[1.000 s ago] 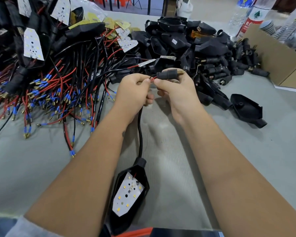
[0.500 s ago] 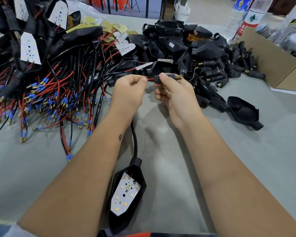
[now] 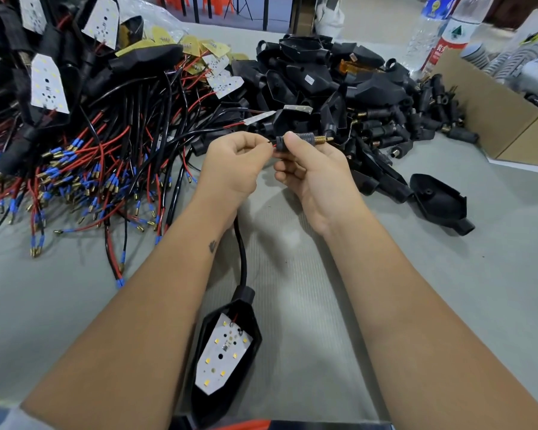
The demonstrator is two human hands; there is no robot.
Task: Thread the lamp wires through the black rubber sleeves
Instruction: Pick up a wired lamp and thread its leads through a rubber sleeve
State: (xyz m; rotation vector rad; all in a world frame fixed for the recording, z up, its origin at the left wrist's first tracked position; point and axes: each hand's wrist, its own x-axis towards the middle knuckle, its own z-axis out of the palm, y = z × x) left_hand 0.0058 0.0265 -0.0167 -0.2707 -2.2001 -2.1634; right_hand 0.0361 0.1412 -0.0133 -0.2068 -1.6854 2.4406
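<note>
Head view: left hand (image 3: 235, 164) pinches wire ends (image 3: 269, 144) at mouth of black rubber sleeve (image 3: 295, 140), pinched by right hand (image 3: 316, 169) above surface. Threading just begun; sleeve pile (image 3: 416, 125) remains.

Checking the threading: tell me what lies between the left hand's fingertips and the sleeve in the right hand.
In the head view, only a short stretch of red and black wire spans the gap from the left hand into the black rubber sleeve, which the right hand pinches.

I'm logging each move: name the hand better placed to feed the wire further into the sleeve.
Left. The left hand pinches the red wire right at the sleeve's open end; the right hand is occupied gripping the sleeve.
</note>
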